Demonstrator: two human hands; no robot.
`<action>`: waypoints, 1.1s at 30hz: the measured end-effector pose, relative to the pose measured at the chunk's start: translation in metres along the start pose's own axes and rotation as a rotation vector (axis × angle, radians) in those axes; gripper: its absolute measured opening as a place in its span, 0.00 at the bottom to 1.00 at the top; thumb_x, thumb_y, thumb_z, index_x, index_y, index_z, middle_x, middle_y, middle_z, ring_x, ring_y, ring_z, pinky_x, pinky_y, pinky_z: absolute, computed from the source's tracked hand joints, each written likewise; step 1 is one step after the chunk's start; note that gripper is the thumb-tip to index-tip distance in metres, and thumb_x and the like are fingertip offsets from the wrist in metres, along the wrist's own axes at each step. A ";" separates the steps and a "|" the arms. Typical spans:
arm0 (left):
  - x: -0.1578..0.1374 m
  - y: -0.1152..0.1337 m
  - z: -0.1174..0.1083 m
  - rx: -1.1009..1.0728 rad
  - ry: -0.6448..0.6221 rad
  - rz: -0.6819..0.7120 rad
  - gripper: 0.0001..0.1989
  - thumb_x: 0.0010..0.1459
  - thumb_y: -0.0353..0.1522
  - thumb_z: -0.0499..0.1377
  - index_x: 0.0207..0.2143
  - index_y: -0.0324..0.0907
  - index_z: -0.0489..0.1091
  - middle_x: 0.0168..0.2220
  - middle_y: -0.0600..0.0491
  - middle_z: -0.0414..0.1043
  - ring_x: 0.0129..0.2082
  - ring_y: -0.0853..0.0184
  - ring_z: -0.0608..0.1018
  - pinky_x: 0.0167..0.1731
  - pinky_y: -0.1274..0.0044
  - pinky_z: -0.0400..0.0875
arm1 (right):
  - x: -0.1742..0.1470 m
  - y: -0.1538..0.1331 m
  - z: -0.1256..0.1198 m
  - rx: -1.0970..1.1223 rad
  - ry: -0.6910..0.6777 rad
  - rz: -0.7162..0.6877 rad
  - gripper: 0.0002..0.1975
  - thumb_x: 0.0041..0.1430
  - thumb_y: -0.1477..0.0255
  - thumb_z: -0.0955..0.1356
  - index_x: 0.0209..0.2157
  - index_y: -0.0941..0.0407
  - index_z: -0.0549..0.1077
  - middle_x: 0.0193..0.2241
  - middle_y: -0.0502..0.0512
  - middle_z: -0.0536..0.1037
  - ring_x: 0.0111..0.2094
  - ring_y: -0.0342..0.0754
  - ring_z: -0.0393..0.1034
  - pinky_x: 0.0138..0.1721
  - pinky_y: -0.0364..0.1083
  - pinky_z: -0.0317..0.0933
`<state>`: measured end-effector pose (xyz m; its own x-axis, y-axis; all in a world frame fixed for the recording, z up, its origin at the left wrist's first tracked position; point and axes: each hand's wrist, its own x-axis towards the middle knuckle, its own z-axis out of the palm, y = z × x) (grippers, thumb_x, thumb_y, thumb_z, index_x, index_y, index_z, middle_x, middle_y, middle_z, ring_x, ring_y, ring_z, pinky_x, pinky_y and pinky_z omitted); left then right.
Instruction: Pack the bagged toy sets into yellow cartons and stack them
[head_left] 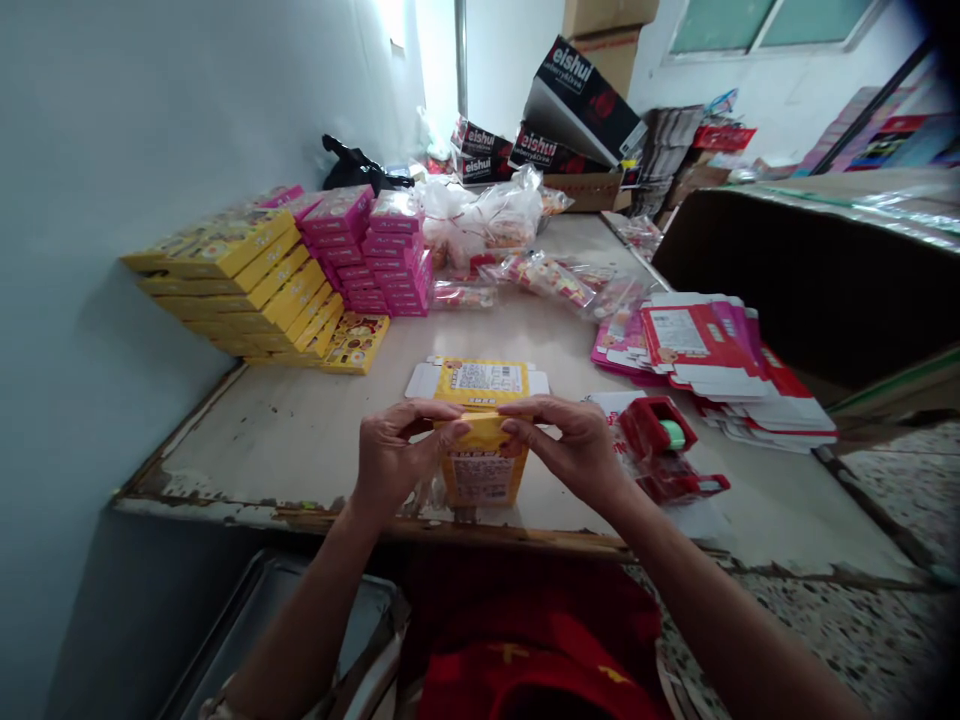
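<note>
Step in hand looked like folding up a yellow carton point(484, 478), prob. by creasing its top edge; it sat near the front edge of the surface point(289, 430), approx. mid-width. L hand point(405, 447) and R hand point(570, 440) each had thumb and fingers pinched narrow on the carton's edge, one at either end. Next move prob. called for even pressure w/ both thumbs, so the thin card didn't buckle. White side flaps stuck out flat behind. Red tape dispenser point(656, 428), hard and shiny, stood just right of the R hand; glossy flat cartons point(679, 335) lay beyond. Far left: stacked boxy yellow boxes point(255, 275) beside pink boxes point(375, 245).
</note>
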<state>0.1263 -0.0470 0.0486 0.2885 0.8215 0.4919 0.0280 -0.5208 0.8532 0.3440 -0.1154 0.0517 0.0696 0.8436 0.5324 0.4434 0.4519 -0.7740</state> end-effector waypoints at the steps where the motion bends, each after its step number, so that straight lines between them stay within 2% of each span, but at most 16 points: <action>1: 0.001 0.002 0.000 0.023 0.003 0.002 0.07 0.54 0.35 0.73 0.34 0.42 0.81 0.35 0.50 0.85 0.34 0.64 0.86 0.36 0.75 0.84 | 0.000 -0.001 0.000 0.006 -0.004 0.036 0.08 0.63 0.66 0.74 0.43 0.49 0.85 0.38 0.53 0.87 0.38 0.52 0.83 0.42 0.51 0.77; 4: 0.003 0.005 -0.001 0.036 -0.016 0.012 0.07 0.53 0.35 0.73 0.33 0.42 0.82 0.35 0.50 0.85 0.35 0.62 0.86 0.37 0.73 0.85 | 0.001 -0.002 -0.002 0.091 -0.044 0.133 0.08 0.60 0.64 0.76 0.41 0.49 0.85 0.39 0.53 0.87 0.41 0.54 0.83 0.45 0.53 0.77; 7: 0.002 0.003 -0.007 0.051 -0.054 0.088 0.05 0.55 0.34 0.72 0.34 0.44 0.83 0.38 0.50 0.85 0.39 0.61 0.86 0.43 0.70 0.83 | 0.001 0.001 -0.007 0.167 -0.067 0.145 0.07 0.60 0.64 0.76 0.41 0.48 0.85 0.42 0.52 0.87 0.46 0.55 0.82 0.51 0.55 0.76; 10: -0.004 -0.005 -0.019 0.135 -0.137 0.190 0.04 0.60 0.35 0.69 0.38 0.47 0.83 0.44 0.48 0.84 0.45 0.60 0.85 0.50 0.67 0.80 | -0.001 0.007 -0.013 0.162 -0.132 0.034 0.11 0.60 0.66 0.77 0.45 0.46 0.84 0.48 0.52 0.85 0.50 0.55 0.81 0.55 0.57 0.73; 12: -0.010 -0.014 -0.021 0.167 -0.220 0.237 0.09 0.58 0.37 0.71 0.41 0.48 0.81 0.49 0.47 0.83 0.51 0.57 0.83 0.54 0.63 0.78 | -0.005 0.011 -0.013 0.100 -0.188 -0.086 0.15 0.60 0.68 0.77 0.49 0.45 0.82 0.53 0.52 0.82 0.56 0.55 0.77 0.59 0.58 0.70; 14: -0.016 -0.025 -0.016 0.102 -0.254 0.228 0.15 0.54 0.37 0.73 0.43 0.47 0.77 0.52 0.45 0.81 0.54 0.54 0.81 0.54 0.61 0.78 | -0.009 0.012 -0.007 0.006 -0.166 -0.186 0.14 0.63 0.71 0.75 0.50 0.45 0.81 0.54 0.52 0.82 0.58 0.55 0.75 0.60 0.59 0.68; 16: -0.019 -0.036 -0.001 -0.021 -0.176 0.174 0.15 0.56 0.36 0.72 0.42 0.46 0.72 0.50 0.45 0.81 0.52 0.56 0.82 0.48 0.64 0.80 | -0.014 0.009 0.003 -0.098 -0.062 -0.226 0.10 0.67 0.73 0.71 0.47 0.46 0.81 0.52 0.52 0.83 0.57 0.53 0.76 0.59 0.58 0.67; 18: -0.016 -0.044 0.017 -0.082 -0.030 0.138 0.13 0.58 0.36 0.70 0.41 0.45 0.69 0.44 0.49 0.80 0.43 0.62 0.83 0.41 0.72 0.80 | -0.016 0.004 0.011 -0.212 0.002 -0.198 0.10 0.69 0.74 0.68 0.47 0.48 0.80 0.52 0.54 0.83 0.56 0.52 0.77 0.59 0.56 0.66; 20: -0.009 -0.044 0.033 -0.031 0.068 0.140 0.10 0.60 0.36 0.68 0.40 0.44 0.71 0.38 0.53 0.79 0.35 0.68 0.81 0.35 0.79 0.76 | -0.019 0.001 0.003 -0.295 -0.065 -0.117 0.13 0.70 0.72 0.68 0.54 0.48 0.76 0.59 0.56 0.79 0.59 0.52 0.74 0.61 0.56 0.64; 22: -0.002 -0.037 0.043 0.045 0.082 0.136 0.06 0.62 0.35 0.66 0.38 0.43 0.75 0.35 0.55 0.78 0.33 0.70 0.79 0.35 0.81 0.74 | -0.028 0.002 -0.027 -0.263 -0.177 -0.001 0.26 0.68 0.69 0.70 0.66 0.46 0.66 0.66 0.57 0.71 0.63 0.54 0.69 0.61 0.57 0.65; 24: 0.001 -0.027 0.050 0.063 0.053 0.071 0.05 0.64 0.35 0.64 0.38 0.43 0.77 0.35 0.55 0.80 0.34 0.70 0.79 0.36 0.81 0.73 | -0.045 0.007 -0.076 -0.158 -0.136 0.134 0.38 0.66 0.67 0.72 0.72 0.42 0.53 0.69 0.58 0.66 0.63 0.54 0.70 0.55 0.56 0.70; 25: 0.000 -0.022 0.053 0.043 0.038 0.015 0.06 0.64 0.36 0.64 0.37 0.43 0.78 0.35 0.55 0.80 0.34 0.69 0.79 0.36 0.80 0.73 | -0.057 0.010 -0.104 -0.128 -0.025 0.212 0.37 0.67 0.66 0.70 0.72 0.41 0.52 0.68 0.58 0.66 0.60 0.55 0.72 0.52 0.55 0.72; 27: -0.007 -0.014 0.063 -0.026 -0.017 -0.119 0.08 0.63 0.38 0.65 0.37 0.43 0.78 0.34 0.55 0.80 0.32 0.68 0.79 0.32 0.80 0.73 | -0.080 0.019 -0.153 -0.279 0.265 0.405 0.31 0.65 0.62 0.71 0.68 0.46 0.63 0.61 0.61 0.75 0.55 0.57 0.75 0.50 0.56 0.72; 28: -0.012 -0.012 0.071 -0.059 -0.058 -0.181 0.09 0.63 0.40 0.65 0.37 0.44 0.78 0.32 0.55 0.80 0.30 0.68 0.78 0.30 0.80 0.72 | -0.090 0.025 -0.171 -0.364 0.276 0.530 0.26 0.64 0.60 0.72 0.61 0.50 0.72 0.56 0.62 0.79 0.52 0.58 0.76 0.49 0.57 0.71; 30: -0.023 -0.012 0.088 -0.102 -0.110 -0.269 0.11 0.63 0.41 0.65 0.36 0.44 0.78 0.30 0.55 0.78 0.27 0.68 0.77 0.27 0.80 0.72 | -0.104 0.034 -0.190 -0.402 0.179 0.729 0.20 0.63 0.54 0.70 0.45 0.55 0.82 0.44 0.62 0.84 0.45 0.59 0.77 0.49 0.58 0.68; 33: -0.037 -0.016 0.111 -0.129 -0.132 -0.357 0.12 0.62 0.43 0.65 0.36 0.44 0.78 0.29 0.56 0.77 0.26 0.69 0.75 0.25 0.81 0.70 | -0.106 0.039 -0.186 -0.271 0.074 0.844 0.22 0.58 0.50 0.71 0.33 0.57 0.83 0.34 0.59 0.84 0.37 0.55 0.75 0.45 0.53 0.66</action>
<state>0.2211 -0.0947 -0.0025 0.4027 0.9043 0.1414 0.0310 -0.1679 0.9853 0.5204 -0.2411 0.0289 0.5227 0.8391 -0.1509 0.4135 -0.4043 -0.8158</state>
